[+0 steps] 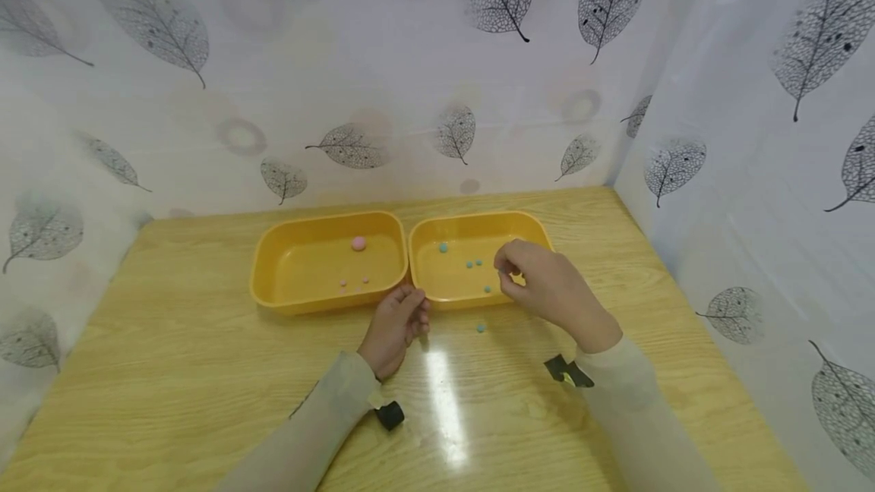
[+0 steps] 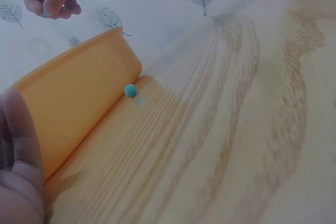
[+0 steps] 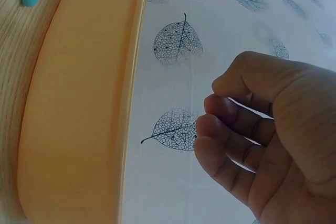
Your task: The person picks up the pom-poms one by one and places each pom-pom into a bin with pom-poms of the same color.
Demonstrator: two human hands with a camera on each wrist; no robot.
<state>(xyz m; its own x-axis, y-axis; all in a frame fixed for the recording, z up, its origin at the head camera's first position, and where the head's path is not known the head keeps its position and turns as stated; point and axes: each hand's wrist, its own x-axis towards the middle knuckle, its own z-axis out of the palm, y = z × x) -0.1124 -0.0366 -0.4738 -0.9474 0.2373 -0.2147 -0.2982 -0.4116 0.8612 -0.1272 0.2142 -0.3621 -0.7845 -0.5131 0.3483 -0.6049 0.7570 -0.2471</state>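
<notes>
My right hand (image 1: 547,279) is raised over the right yellow tray (image 1: 472,299), thumb and index finger pinched together. A hint of teal shows at its fingertips in the left wrist view, a small teal ball (image 2: 45,13) mostly hidden by the fingers. In the right wrist view the thumb and fingertips meet beside the tray's wall. My left hand (image 1: 395,329) grips the near left corner of that tray's rim, close to where the two trays meet. Several teal balls (image 1: 443,247) lie inside the right tray. Another teal ball (image 2: 130,91) sits on the table just in front of it.
Left of it stands a second yellow tray (image 1: 290,304), holding a larger pink ball (image 1: 358,244) and several tiny pink ones (image 1: 365,279). Both trays rest on a wood-grain table (image 1: 171,386). Leaf-patterned sheeting (image 1: 410,59) rises behind and on both sides.
</notes>
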